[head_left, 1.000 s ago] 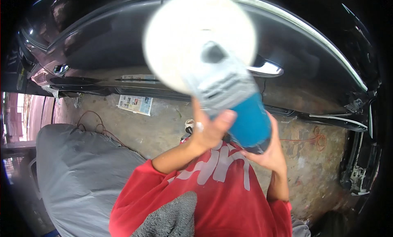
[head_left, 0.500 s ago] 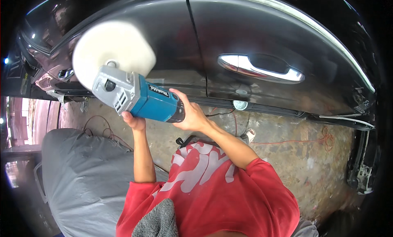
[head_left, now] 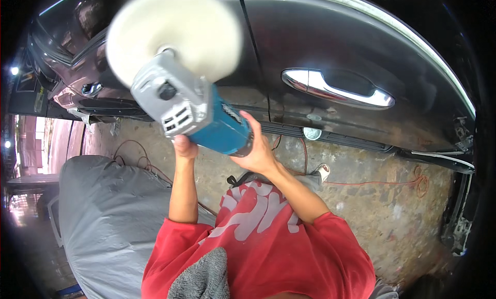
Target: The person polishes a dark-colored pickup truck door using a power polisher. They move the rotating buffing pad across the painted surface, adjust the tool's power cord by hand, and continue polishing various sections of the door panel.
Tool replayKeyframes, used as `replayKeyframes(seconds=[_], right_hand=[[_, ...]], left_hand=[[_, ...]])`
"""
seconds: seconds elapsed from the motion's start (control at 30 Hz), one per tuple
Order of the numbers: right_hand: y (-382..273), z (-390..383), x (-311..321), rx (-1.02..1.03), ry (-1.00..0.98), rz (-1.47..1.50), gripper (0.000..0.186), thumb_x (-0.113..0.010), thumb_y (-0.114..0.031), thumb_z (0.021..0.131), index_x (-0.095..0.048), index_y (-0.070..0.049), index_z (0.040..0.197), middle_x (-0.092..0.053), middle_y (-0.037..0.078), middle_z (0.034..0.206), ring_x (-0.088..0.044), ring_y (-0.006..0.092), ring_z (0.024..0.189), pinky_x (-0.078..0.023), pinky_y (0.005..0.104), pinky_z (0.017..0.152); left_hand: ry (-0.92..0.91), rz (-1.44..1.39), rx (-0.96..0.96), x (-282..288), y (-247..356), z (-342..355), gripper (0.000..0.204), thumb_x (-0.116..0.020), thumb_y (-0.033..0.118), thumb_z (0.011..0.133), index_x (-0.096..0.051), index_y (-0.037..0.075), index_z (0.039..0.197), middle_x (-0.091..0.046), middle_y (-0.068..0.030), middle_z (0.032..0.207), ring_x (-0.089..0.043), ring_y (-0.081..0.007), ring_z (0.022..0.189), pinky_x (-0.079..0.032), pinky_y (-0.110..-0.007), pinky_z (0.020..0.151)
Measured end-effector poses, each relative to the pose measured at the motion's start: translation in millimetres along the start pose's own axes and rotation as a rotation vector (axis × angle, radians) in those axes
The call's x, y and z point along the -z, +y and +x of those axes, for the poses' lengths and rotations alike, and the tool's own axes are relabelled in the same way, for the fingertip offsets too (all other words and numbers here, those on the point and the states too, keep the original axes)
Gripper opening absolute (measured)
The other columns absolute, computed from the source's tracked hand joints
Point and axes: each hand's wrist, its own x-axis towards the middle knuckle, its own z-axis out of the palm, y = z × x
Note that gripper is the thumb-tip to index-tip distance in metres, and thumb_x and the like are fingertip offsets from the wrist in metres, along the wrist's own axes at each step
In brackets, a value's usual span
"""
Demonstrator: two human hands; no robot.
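Observation:
I hold a blue and silver rotary polisher (head_left: 191, 118) with both hands. My left hand (head_left: 184, 150) is closed on it below the silver head, and my right hand (head_left: 253, 149) wraps round the rear of its blue body. Its round cream pad (head_left: 170, 25) is blurred and lies over a dark car door (head_left: 351, 51), left of a chrome handle (head_left: 338, 88); I cannot tell whether it touches the paint. A grey towel (head_left: 199, 276) hangs on my red shirt.
A grey covered bulky thing (head_left: 103, 216) stands at my left. Red cords (head_left: 372, 183) lie on the stained concrete floor (head_left: 372, 216). Pale tape (head_left: 423, 35) runs along the door's upper edge. A dark panel (head_left: 457, 206) stands at the far right.
The polisher swung left from the centre between a second and half a second ago. Since then it has moved slightly right and up, with both hands still on it.

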Motion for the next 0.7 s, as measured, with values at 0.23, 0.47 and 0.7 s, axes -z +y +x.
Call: replayKeyframes(seconds=[0.23,0.47,0.7], right_hand=[[4,24,-8,0.083,-0.149,-0.110,0.088,-0.070,-0.013,0.066,-0.022,-0.016,0.140,-0.065,0.021,0.090,-0.062,0.0424,0.077,-0.052,0.0458,0.069],[15,14,9,0.136,-0.006,0.101,0.099,-0.078,-0.008,0.058,-0.022,-0.009,0.139,-0.056,0.017,0.117,-0.058,0.0319,0.106,-0.046,0.0376,0.090],[16,4,41,0.310,0.365,0.273,0.103,-0.082,-0.007,0.058,-0.018,-0.005,0.139,-0.049,0.017,0.124,-0.052,0.0254,0.113,-0.040,0.0348,0.096]], left_hand=[[0.230,-0.070,-0.065,14,0,6,0.096,-0.057,0.072,0.071,-0.039,-0.001,0.131,-0.051,-0.0114,0.124,-0.051,-0.0250,0.113,-0.040,-0.039,0.097],[0.047,-0.015,-0.068,-6,-1,0,0.090,-0.077,0.053,0.065,-0.042,0.000,0.128,-0.056,-0.0080,0.119,-0.054,-0.0200,0.109,-0.041,-0.036,0.097],[-0.343,0.204,-0.108,-157,80,38,0.082,-0.082,0.045,0.056,-0.051,-0.006,0.111,-0.062,-0.0096,0.098,-0.060,-0.0172,0.086,-0.049,-0.029,0.076]])
